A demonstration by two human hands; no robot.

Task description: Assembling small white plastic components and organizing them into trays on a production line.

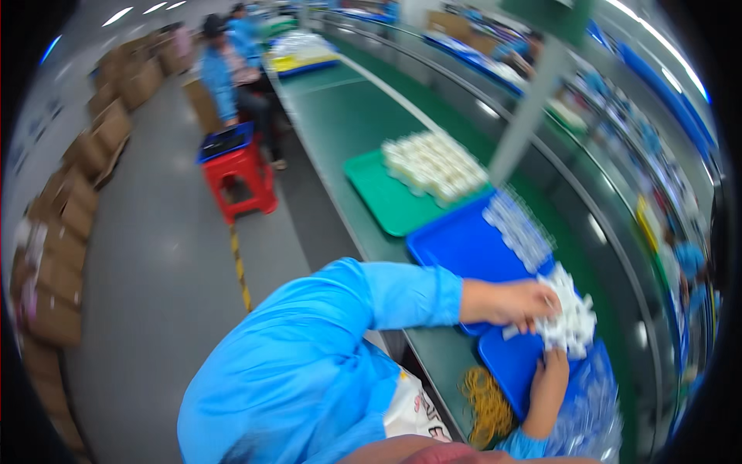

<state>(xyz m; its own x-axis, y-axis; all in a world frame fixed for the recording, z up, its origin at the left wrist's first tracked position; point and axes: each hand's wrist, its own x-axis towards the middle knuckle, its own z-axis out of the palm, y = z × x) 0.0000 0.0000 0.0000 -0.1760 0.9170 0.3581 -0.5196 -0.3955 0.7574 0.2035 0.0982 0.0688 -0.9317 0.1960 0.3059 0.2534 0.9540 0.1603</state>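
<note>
A heap of small white plastic pieces (570,313) lies on a blue tray (506,359). My left hand (522,304) is over the heap's near left side, its fingers curled together in a pinch. What they hold is too small and blurred to name. Close by, my right hand (549,383) reaches up to the lower edge of the heap. Its fingertips touch the white pieces and are partly hidden, so its grip does not show. A loose white piece (511,332) sits below my left hand.
Beyond, another blue tray (448,240) carries rows of clear pieces (518,228); a green tray (371,189) holds white cylindrical parts (434,164). Yellow rubber bands (487,406) and clear plastic bags (587,417) lie nearby. A grey post (525,116) rises beside the green bench (332,116).
</note>
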